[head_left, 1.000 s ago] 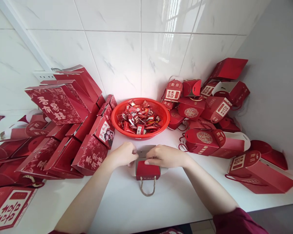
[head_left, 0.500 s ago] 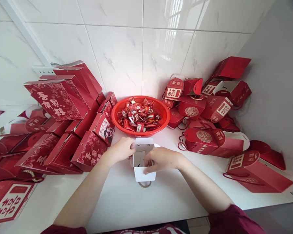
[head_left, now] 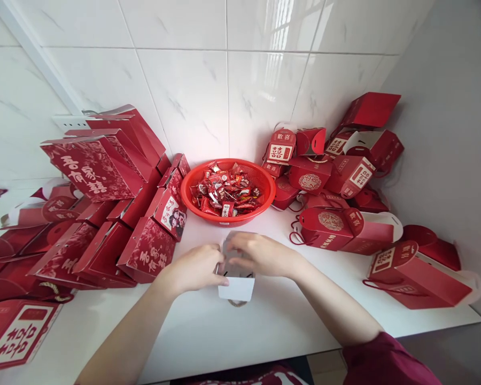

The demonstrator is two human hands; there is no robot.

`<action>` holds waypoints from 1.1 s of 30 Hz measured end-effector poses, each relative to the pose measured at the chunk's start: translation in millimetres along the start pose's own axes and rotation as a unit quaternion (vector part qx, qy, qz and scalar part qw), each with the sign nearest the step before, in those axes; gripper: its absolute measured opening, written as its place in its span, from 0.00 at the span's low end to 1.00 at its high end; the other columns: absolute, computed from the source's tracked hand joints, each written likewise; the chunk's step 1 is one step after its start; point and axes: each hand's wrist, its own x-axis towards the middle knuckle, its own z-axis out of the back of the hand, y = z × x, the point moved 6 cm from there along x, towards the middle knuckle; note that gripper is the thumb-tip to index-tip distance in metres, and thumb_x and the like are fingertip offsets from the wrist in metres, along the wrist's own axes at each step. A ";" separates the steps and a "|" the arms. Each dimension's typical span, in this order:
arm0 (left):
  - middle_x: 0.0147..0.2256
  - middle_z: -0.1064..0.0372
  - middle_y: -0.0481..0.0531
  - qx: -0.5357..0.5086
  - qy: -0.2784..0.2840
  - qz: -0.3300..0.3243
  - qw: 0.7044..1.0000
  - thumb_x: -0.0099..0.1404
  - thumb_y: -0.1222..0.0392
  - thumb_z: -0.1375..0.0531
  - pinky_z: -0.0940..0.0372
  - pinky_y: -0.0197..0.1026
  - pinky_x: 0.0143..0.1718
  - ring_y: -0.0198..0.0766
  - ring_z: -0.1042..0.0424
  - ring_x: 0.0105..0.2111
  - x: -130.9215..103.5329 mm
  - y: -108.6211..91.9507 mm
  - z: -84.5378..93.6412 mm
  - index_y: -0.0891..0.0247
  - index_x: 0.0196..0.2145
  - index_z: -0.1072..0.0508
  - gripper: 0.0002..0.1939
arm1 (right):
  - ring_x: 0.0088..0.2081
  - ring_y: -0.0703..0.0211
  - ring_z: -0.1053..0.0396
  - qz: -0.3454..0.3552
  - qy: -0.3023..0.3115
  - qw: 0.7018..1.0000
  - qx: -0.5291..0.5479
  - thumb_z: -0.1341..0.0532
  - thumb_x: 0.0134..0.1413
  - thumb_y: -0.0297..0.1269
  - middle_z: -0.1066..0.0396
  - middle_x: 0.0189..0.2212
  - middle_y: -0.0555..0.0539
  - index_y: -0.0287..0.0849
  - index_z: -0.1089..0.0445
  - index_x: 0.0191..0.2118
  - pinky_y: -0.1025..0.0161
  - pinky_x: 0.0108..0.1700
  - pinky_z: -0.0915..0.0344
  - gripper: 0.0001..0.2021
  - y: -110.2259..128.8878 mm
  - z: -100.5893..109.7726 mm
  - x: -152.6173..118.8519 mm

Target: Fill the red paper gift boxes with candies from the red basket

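Observation:
A small gift box (head_left: 235,289) stands with its top open in front of me, its white inner flap turned toward me and a bit of twisted cord handle showing below it. My left hand (head_left: 194,268) grips the box's left side, thumb at the flap's corner. Over the far side of the opening is my right hand (head_left: 264,255), fingers stretched and slightly apart; they hide the far flap and much of the inside. Just beyond the box sits a red plastic basket (head_left: 187,199) holding many wrapped sweets (head_left: 228,192).
Red gift boxes (head_left: 146,248) stand in stacked rows on the left. More red boxes with cord handles (head_left: 324,227) are piled on the right. A tiled wall (head_left: 184,96) closes off the back of the white table (head_left: 192,331), and a grey wall (head_left: 444,160) the right.
My right hand has lifted from inside the box to its far side. My left hand has slid nearer along the box's left side. The view has shifted slightly.

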 end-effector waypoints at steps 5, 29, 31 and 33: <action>0.33 0.29 0.49 0.011 -0.007 0.004 1.000 0.54 0.50 0.32 0.44 0.39 0.30 0.41 0.29 0.32 -0.4 0.8 -7.3 0.60 0.25 0.28 0.13 | 0.51 0.44 0.32 -0.167 -0.060 0.971 -0.163 0.40 0.63 0.30 0.30 0.50 0.36 0.36 0.34 0.53 0.55 0.47 0.34 0.14 -16.9 1.5 0.8; 0.66 0.51 0.63 -0.472 -0.211 -0.259 0.816 0.49 0.48 0.26 0.42 0.65 0.62 0.65 0.45 0.65 45.4 43.3 -77.6 0.50 0.70 0.61 0.62 | 0.44 0.52 0.28 -0.050 -0.354 0.821 0.446 0.51 0.70 0.50 0.27 0.44 0.43 0.43 0.33 0.47 0.58 0.46 0.32 0.17 -80.4 -72.2 -6.1; 0.64 0.46 0.61 -0.483 -0.197 -0.262 0.812 0.47 0.50 0.25 0.41 0.65 0.61 0.64 0.42 0.63 49.4 44.0 -79.9 0.48 0.69 0.60 0.63 | 0.39 0.54 0.29 -0.088 -0.390 0.803 0.442 0.54 0.71 0.50 0.28 0.39 0.45 0.44 0.33 0.44 0.59 0.41 0.33 0.18 -90.2 -84.4 -6.0; 0.62 0.42 0.60 -0.481 -0.206 -0.249 0.815 0.49 0.53 0.26 0.41 0.65 0.61 0.62 0.39 0.61 52.5 47.3 -79.9 0.46 0.69 0.61 0.62 | 0.34 0.56 0.32 -0.123 -0.394 0.822 0.393 0.57 0.72 0.50 0.30 0.33 0.47 0.44 0.33 0.39 0.61 0.37 0.35 0.21 -97.5 -88.6 -0.4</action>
